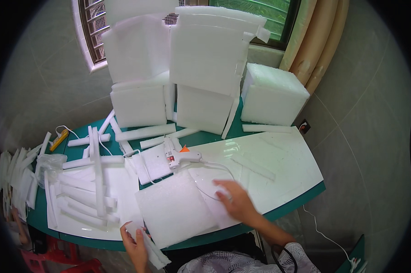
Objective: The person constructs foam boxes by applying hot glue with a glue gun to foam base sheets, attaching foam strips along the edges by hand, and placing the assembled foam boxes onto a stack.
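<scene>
Two bare hands work at the near edge of the green curved table with a white glossy top sheet point(301, 182); all places below are taken from the square white foam slab point(176, 209) that lies flat at that near edge.

Left hand point(135, 243): at the slab's near-left corner, just off the table edge. Fingers curled around a short stack of narrow white foam strips point(153, 252), pinching them. The strips' long axis runs from the hand toward the near right, along the slab's near-left side.

Right hand point(235, 202): at the slab's right side, palm down, fingers spread flat on the glossy sheet, holding nothing. Fingertips appear to touch the slab's right edge; motion blur, so contact not certain.

The slab lies between the hands, its corners pointing away and toward the person. The right hand is nearer its middle; the left holds only the corner region.

Beyond the slab: a white hot-glue gun with orange tip point(180, 157), lying on its side on a smaller white foam sheet point(153, 166), cord looping toward the right hand. Left of the slab: a loose heap of long white foam strips point(89, 182). Far beyond: tall stacked white foam blocks point(201, 68) against the window.
</scene>
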Demonstrator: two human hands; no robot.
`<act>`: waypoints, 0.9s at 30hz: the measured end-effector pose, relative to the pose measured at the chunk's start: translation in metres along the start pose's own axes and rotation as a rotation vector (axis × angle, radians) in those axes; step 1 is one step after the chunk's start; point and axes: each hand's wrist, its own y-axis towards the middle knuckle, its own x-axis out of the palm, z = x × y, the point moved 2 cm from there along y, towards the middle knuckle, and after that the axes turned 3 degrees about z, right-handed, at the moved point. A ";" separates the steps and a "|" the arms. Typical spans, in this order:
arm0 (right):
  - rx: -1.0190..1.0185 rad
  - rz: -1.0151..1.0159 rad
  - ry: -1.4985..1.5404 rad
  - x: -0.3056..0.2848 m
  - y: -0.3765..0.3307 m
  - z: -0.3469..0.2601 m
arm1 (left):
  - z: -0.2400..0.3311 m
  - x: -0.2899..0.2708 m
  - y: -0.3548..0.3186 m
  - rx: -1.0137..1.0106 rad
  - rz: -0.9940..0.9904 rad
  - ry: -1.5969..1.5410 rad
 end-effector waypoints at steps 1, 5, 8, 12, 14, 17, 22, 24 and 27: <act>-0.053 0.091 -0.132 -0.012 0.005 0.012 | -0.002 0.001 -0.001 0.018 -0.024 0.008; -0.028 0.232 -0.650 -0.059 0.029 0.060 | 0.005 0.010 -0.002 0.050 -0.095 0.041; 0.218 0.070 -0.631 -0.070 0.035 0.074 | 0.007 0.012 -0.001 0.057 -0.112 0.048; 0.316 -0.016 -0.558 -0.066 0.035 0.081 | 0.013 0.014 -0.003 0.056 -0.101 0.043; 0.317 0.011 -0.548 -0.063 0.034 0.082 | 0.014 0.014 -0.003 0.049 -0.099 0.052; 0.354 -0.033 -0.552 -0.059 0.041 0.068 | 0.015 0.014 -0.001 0.045 -0.094 0.057; 0.400 -0.169 -0.651 -0.056 0.055 0.058 | 0.018 0.019 0.007 0.056 -0.082 0.058; 0.399 -0.201 -0.653 -0.059 0.058 0.063 | 0.023 0.018 0.012 0.058 -0.086 0.085; 0.286 -0.124 -0.616 -0.066 0.060 0.077 | 0.031 0.023 0.020 0.069 -0.105 0.088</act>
